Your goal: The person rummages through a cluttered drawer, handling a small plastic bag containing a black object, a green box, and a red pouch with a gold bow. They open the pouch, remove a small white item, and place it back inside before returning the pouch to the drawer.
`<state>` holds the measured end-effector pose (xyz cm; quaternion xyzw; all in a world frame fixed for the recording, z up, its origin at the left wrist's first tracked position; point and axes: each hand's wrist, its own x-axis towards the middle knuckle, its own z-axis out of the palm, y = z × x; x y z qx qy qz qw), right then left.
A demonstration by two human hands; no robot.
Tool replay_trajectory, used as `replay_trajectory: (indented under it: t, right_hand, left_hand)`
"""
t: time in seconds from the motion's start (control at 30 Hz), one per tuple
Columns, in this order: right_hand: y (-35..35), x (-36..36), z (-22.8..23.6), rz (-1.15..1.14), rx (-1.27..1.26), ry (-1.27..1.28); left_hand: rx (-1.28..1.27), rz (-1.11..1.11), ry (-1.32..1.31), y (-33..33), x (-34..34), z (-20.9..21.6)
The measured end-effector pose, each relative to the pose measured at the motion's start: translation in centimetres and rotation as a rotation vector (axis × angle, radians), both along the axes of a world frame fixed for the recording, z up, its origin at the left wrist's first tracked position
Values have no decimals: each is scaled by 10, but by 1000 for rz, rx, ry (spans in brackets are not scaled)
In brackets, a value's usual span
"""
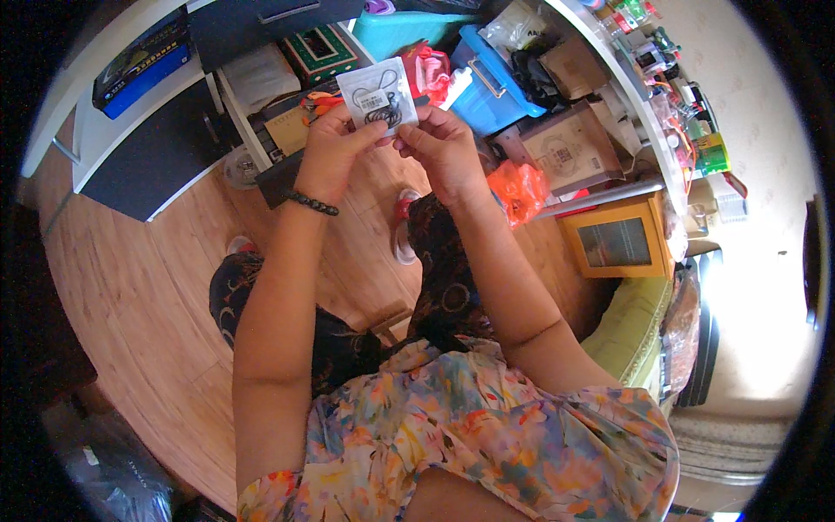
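Note:
Between both hands, above an open drawer [252,139], I hold a small clear-and-white plastic packet [380,85]. A coiled black cord and a barcode label show through its front. My left hand [335,143], with a dark beaded bracelet [311,204] at the wrist, pinches the packet's lower left edge. My right hand [445,152] grips its lower right edge, thumb in front. The fingers behind the packet are partly hidden. In the drawer beyond my left hand lie a green patterned box [317,59] and something orange-handled [320,103].
To the right stand a blue bin [487,87], a cardboard box [570,150] and an orange plastic bag [519,191]. Behind them a shelf is crowded with small items. A yellow-framed cabinet [616,237] and a green padded seat [628,326] sit lower right. Wooden floor [156,287] spreads left.

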<state>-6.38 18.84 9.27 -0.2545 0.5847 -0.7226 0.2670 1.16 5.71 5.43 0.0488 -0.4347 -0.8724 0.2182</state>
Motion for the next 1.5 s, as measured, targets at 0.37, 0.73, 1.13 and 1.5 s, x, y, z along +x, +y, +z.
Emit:
replay_trajectory:
  t: [0.37,0.73,1.13,1.5]
  right_hand:
    - [-2,4,1,28,12,13]
    - [-4,4,3,-57,36,61]
    - [-7,-3,-4,-48,87,182]
    - [-19,-21,-30,84,267,260]
  left_hand:
    - [-103,82,-13,0,-3,-3]
    - [-36,53,4,4,1,5]
    - [-150,119,-23,-2,0,0]
    - [-823,365,-149,-9,-2,-14]
